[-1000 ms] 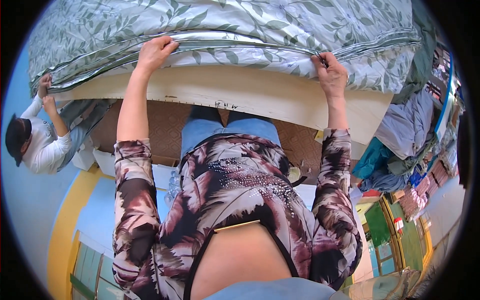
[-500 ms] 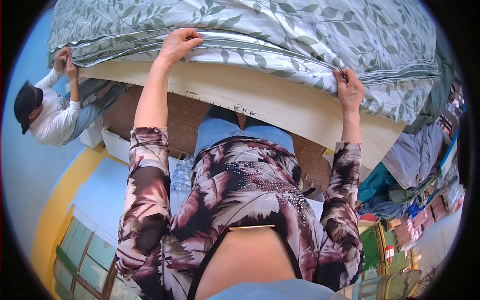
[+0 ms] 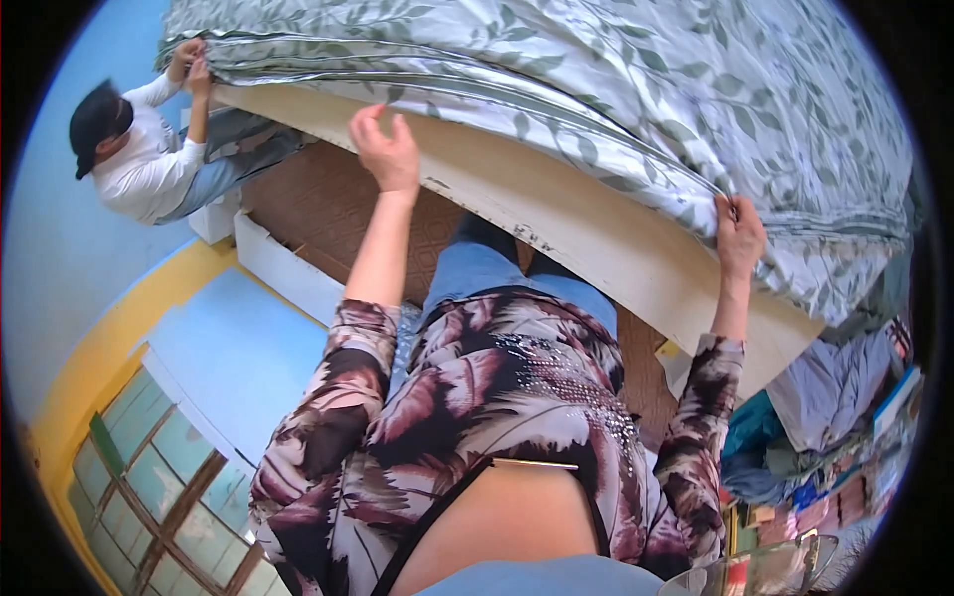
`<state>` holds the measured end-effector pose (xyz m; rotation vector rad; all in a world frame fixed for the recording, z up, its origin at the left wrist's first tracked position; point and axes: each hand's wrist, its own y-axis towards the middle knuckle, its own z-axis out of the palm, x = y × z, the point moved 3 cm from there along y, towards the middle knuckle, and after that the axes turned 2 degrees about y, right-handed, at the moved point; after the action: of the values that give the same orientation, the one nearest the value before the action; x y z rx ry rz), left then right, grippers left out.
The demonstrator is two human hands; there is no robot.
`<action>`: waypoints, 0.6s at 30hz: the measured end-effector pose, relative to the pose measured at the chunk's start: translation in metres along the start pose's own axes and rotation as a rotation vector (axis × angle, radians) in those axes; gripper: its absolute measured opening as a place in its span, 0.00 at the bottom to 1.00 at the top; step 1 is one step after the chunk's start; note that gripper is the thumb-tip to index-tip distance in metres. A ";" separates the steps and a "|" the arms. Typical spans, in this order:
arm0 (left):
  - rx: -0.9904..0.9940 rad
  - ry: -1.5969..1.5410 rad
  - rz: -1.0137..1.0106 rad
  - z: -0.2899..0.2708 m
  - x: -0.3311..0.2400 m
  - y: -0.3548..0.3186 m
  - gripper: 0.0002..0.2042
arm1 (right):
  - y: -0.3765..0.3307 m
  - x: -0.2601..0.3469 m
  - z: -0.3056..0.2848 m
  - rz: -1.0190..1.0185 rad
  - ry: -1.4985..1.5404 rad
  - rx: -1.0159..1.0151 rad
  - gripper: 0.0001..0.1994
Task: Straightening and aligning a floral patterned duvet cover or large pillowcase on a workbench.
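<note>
A large white fabric (image 3: 556, 70) with green leaf print covers the table, its near edge gathered in long folds. My right hand (image 3: 740, 236) is closed on the bunched folds at the right, fingertips pinching the edge. My left hand (image 3: 386, 149) is lifted off the fabric, fingers apart and holding nothing, above the table's near edge. At the far left a co-worker (image 3: 139, 149) in a white top and black cap grips the other end of the folds with both hands.
The pale wooden table edge (image 3: 477, 189) runs between me and the fabric. Heaped grey and teal cloths (image 3: 825, 397) lie at the right. A blue wall (image 3: 60, 248) and a green-paned window (image 3: 159, 487) are at the left. Brown patterned floor (image 3: 328, 214) shows below the table.
My left hand has let go of the folds and drawn back toward me. My right hand still grips the fabric. The whole view has turned and shifted.
</note>
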<state>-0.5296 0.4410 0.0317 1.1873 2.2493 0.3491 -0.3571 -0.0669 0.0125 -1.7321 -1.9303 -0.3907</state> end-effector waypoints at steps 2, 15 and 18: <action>0.041 -0.035 -0.037 0.004 -0.006 -0.014 0.16 | 0.000 0.002 0.001 0.001 0.037 0.025 0.13; -0.027 -0.115 -0.545 0.042 0.027 0.032 0.19 | 0.005 -0.005 0.004 -0.067 0.047 0.069 0.13; 0.101 -0.418 -0.897 0.055 0.054 0.040 0.15 | 0.005 -0.005 0.003 -0.071 0.044 0.066 0.13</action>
<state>-0.4942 0.5067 -0.0129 0.1689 2.1715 -0.3380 -0.3522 -0.0688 0.0063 -1.6040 -1.9549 -0.3828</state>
